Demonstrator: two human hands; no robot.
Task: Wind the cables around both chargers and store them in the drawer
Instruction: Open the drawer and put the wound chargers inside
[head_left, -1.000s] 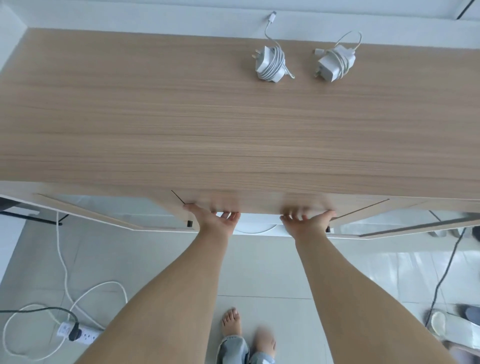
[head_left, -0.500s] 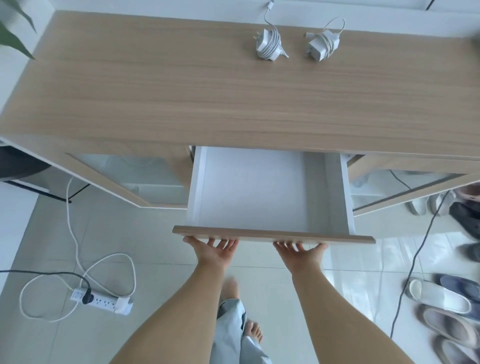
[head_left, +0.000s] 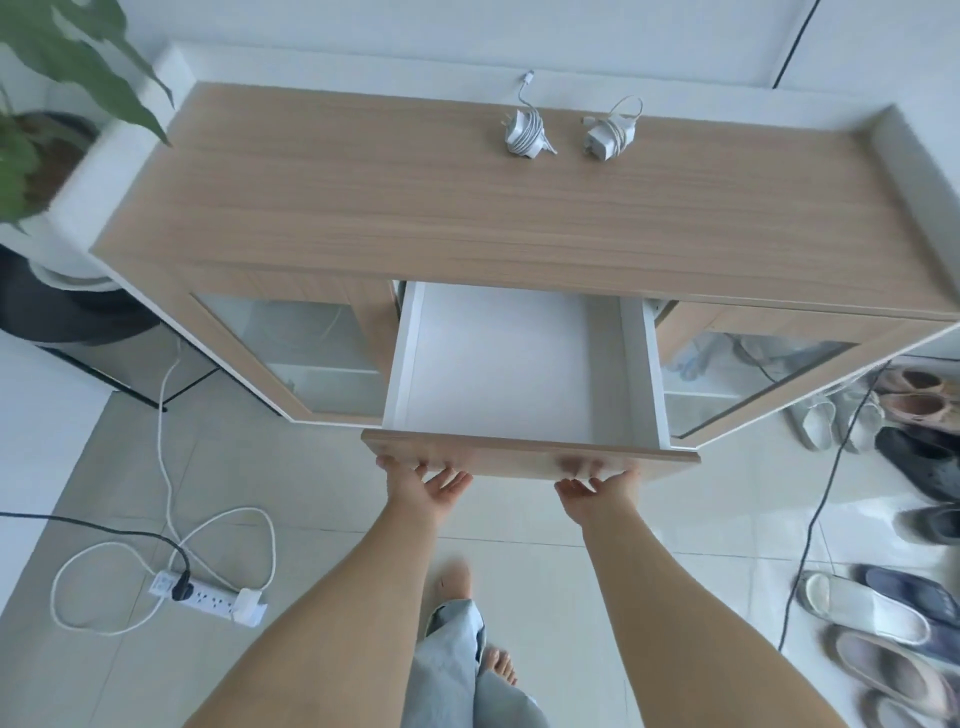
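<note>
Two white chargers with their cables wound round them lie at the back of the wooden cabinet top (head_left: 467, 218): the left charger (head_left: 524, 136) with a loose cable end pointing toward the wall, and the right charger (head_left: 609, 137) with a small loop sticking up. Below the top, the middle drawer (head_left: 519, 460) stands pulled out, its white inside bare. My left hand (head_left: 426, 483) and my right hand (head_left: 597, 488) are palm up at the drawer front's lower edge, fingers hooked on it.
Glass doors (head_left: 311, 353) flank the drawer on both sides. A potted plant (head_left: 57, 104) stands at the far left. On the tiled floor lie a power strip (head_left: 208, 597) with white cable loops, a black cable (head_left: 815, 519), and several shoes (head_left: 909, 623) at the right.
The drawer was closed a second ago and has been pulled out toward me with both hands. I have stepped back, so more of the cabinet and floor shows.
</note>
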